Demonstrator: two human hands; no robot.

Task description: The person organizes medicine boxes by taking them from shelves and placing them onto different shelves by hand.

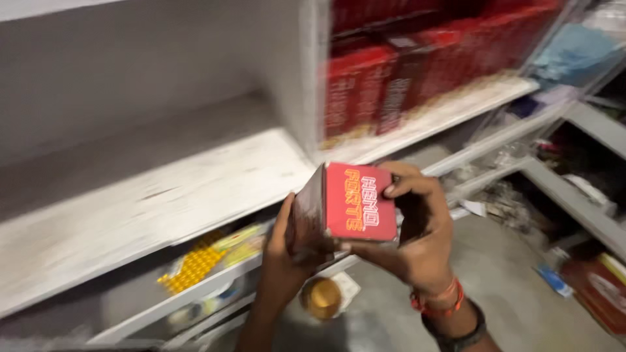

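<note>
In the head view, both hands are holding a red rectangular cardboard carton (360, 202) in the air, in front of the bare white wooden shelf (163, 195). The left hand (287, 251) is pressing fingers together against the carton's darker left side, while the right hand (417, 234) is clamping thumb over the top edge and fingers underneath. The carton's long axis is running roughly upright, slightly tilted, and the shelf lies up and left of both hands, nearer the left one.

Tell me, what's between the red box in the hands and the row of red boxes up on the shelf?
In the head view, only bare white shelf board lies between the held red box and the row of red boxes.
</note>
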